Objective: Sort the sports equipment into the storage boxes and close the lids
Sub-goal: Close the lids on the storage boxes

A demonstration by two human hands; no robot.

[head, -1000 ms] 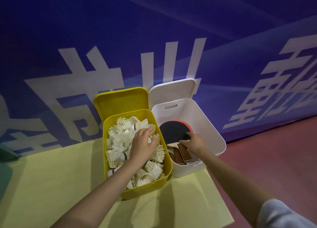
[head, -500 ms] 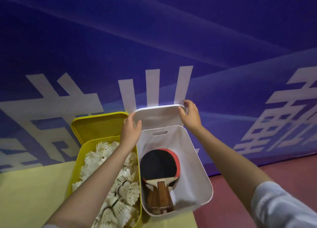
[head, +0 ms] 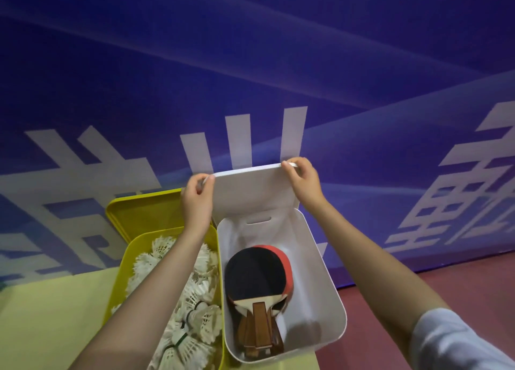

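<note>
A white storage box (head: 323, 283) holds a stack of table tennis paddles (head: 257, 283) with black and red rubbers. Its white lid (head: 250, 191) stands raised at the back. My left hand (head: 196, 199) pinches the lid's top left corner and my right hand (head: 302, 183) pinches its top right corner. To the left, a yellow box (head: 122, 280) is filled with white shuttlecocks (head: 195, 308), its yellow lid (head: 145, 216) leaning open behind it. My left forearm crosses over the shuttlecocks.
Both boxes sit on a pale yellow surface (head: 50, 322) against a blue banner wall (head: 250, 77) with white characters. A red floor (head: 404, 294) lies to the right, past the surface's edge.
Both hands left the box contents and rose to the white lid, now gripping its two top corners. The view moved closer and tilted up.
</note>
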